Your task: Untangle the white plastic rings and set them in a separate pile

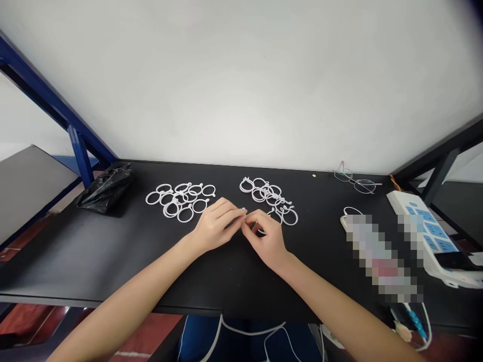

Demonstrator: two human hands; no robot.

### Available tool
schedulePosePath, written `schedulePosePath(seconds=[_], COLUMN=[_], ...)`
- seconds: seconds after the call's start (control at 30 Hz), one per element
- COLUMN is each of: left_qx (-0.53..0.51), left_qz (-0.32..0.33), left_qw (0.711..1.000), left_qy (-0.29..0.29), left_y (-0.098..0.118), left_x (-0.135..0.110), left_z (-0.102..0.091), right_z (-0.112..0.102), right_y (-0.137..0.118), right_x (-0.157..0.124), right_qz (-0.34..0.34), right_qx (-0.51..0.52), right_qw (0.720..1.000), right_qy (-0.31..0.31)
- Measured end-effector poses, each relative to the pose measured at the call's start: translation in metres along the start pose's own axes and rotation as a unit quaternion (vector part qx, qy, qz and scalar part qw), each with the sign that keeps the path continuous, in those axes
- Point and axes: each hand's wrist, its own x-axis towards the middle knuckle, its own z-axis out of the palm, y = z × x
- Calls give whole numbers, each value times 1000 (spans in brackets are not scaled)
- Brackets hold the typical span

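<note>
Both hands meet at the middle of the black table [94, 251], pinching one white plastic ring [244, 211] between their fingertips. My left hand [215, 226] has its fingers pressed together on the ring's left side. My right hand [266, 236] is curled and grips the ring from the right. Most of the ring is hidden by the fingers. A pile of several white rings [181, 198] lies just left of my left hand. A second pile of white rings [269, 197] lies behind my right hand.
A crumpled black plastic bag [107, 188] sits at the table's left end. Eyeglasses [356, 182] lie at the back right, a white power strip [430, 234] at the right edge. White cables [249, 332] hang below the front edge. A blue metal frame [79, 151] stands at left.
</note>
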Motion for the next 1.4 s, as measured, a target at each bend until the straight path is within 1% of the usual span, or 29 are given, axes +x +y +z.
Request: schedulePosePath(seconds=[0.1, 0.17, 0.33, 0.4, 0.53, 0.6, 0.67, 0.73, 0.8, 0.87, 1.0, 1.07, 1.23, 1.4], left_qx=[-3, -11, -22, -26, -39, -52, -76, -112, -152, -183, -194, -182, -188, -194], left_qz=[7, 8, 9, 0, -42, -63, -77, -86, -100, -119, -159, -182, -185, -185], left_qw=[1000, 1000, 1000, 1000, 998, 995, 989, 980, 970, 964, 966, 966, 965, 963], left_qy=[3, -6, -18, -18, -32, -58, -100, -142, -163, -150, -66, -37, -9, -6], left_y=[2, 3, 6, 6, 5, 4, 2, 1, 3, 6, 13, 15, 10, 8], left_x=[0, 0, 2, 2, -2, -3, -4, -5, -5, -4, -1, 0, -3, -5], left_z=[0, 1, 1, 0, -2, -3, -3, -2, -1, 0, 0, -2, -4, -3], right_z=[3, 4, 2, 0, -3, -3, -2, -1, 1, 2, 3, 3, 4, 6], right_y=[1, 2, 3, 2, 1, -1, -2, -4, -4, -4, -4, -5, -9, -7], right_x=[-1, -1, -1, 0, 0, -1, -3, -6, -8, -9, -9, -8, -6, -9], right_qz=[52, 64, 35, 20, -24, -48, -56, -43, -24, -13, 2, -3, -37, -33], right_qx=[60, 75, 57, 51, 27, 31, 61, 97, 120, 133, 146, 142, 128, 134], right_qw=[996, 995, 998, 998, 998, 996, 995, 993, 991, 991, 989, 990, 991, 990], right_qy=[27, 28, 12, 21, 52, 62, 62, 58, 46, 27, 3, 2, -2, -4])
